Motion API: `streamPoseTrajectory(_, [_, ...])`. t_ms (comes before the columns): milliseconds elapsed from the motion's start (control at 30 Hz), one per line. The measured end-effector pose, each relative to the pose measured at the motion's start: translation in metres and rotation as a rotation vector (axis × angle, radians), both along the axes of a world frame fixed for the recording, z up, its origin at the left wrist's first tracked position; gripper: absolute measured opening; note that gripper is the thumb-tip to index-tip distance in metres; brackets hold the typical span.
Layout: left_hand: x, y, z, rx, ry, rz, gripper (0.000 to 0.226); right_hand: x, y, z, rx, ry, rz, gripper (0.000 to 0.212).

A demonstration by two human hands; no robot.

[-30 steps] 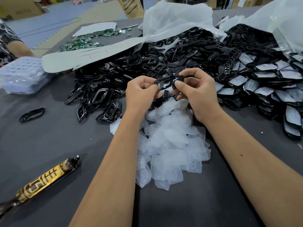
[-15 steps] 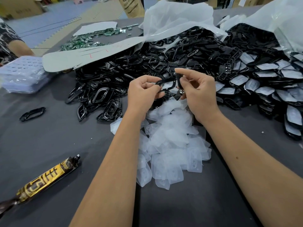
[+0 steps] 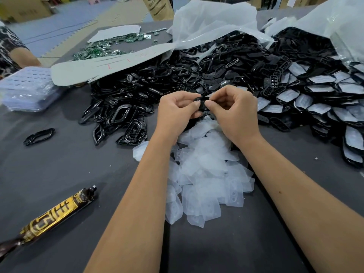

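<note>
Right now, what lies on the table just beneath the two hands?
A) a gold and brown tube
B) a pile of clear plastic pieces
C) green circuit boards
B: the pile of clear plastic pieces spreads under the left hand and right hand, which pinch a black part.

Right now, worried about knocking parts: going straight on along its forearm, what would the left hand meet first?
Probably the heap of glossy black plastic frames beyond the left hand; depth is unclear.
</note>
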State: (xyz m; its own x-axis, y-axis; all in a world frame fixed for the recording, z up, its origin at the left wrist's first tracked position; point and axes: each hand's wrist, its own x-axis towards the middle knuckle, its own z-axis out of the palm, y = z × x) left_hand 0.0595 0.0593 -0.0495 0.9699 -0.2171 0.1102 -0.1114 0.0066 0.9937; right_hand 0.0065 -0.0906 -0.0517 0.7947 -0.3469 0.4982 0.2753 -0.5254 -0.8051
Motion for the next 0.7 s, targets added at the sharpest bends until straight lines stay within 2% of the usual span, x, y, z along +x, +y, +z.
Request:
streamPoseTrajectory(133, [-0.002,-0.002,-0.001,-0.003,-0.025,-0.013,0.016,-0.001,0.002,0.000,-0.019,-0.003,-0.039,0.010])
streamPoseTrajectory(300, [-0.003,-0.002,0.002,-0.081,0.030,-0.031,0.017,0.001,-0.001,-0.001,-0.002,0.030,-0.151,0.033])
streamPoseTrajectory(400, [-0.002,-0.001,0.003,-0.121,0.066,-0.047,0.017,0.004,-0.006,-0.002,0.197,0.147,0.012,0.026])
streamPoseTrajectory(467, [-0.002,-0.001,0.003,-0.129,0.084,-0.056,0.016,0.006,-0.008,-0.004,0.287,0.153,0.060,0.020])
streamPoseTrajectory(700, [-0.001,-0.002,-0.001,-0.011,-0.022,-0.044,0.017,0.006,-0.009,-0.006,0.294,0.164,0.082,0.017])
